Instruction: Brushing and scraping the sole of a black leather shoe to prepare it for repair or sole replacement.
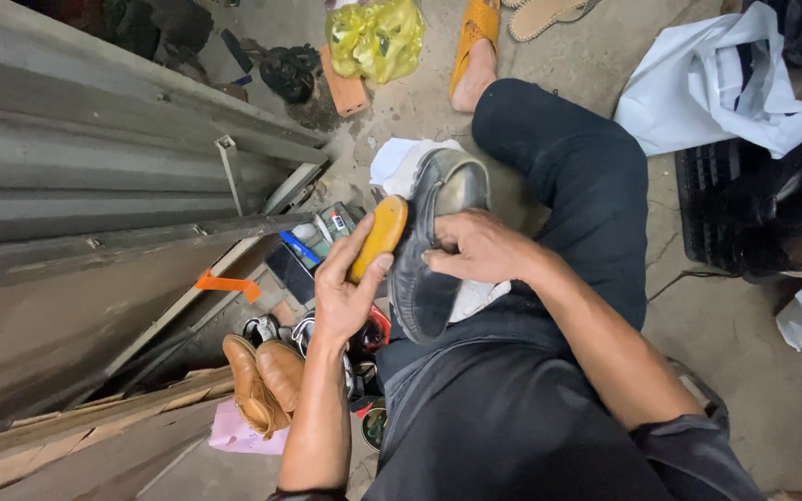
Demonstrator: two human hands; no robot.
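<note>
Black leather shoe (433, 243) sits center frame on your lap, toe pointing up, over a white cloth (477, 295). Your right hand (475, 247) pins it from the right, fingers curled over the upper and gripping it. Your left hand (350, 288) is wrapped around a yellow-orange brush (380, 237), its edge touching the shoe's left side. The shoe looks fairly stiff in the sole, softer in the upper, probably slick where shiny; best held at the opening or heel, as you do. The brush looks light and rigid. Room is tight: metal sheeting (95, 186) fills the left, brown shoes (262, 376) and small clutter lie lower left just beside your forearm, white bag (717, 88) upper right. Open concrete floor (754, 390) lower right.
</note>
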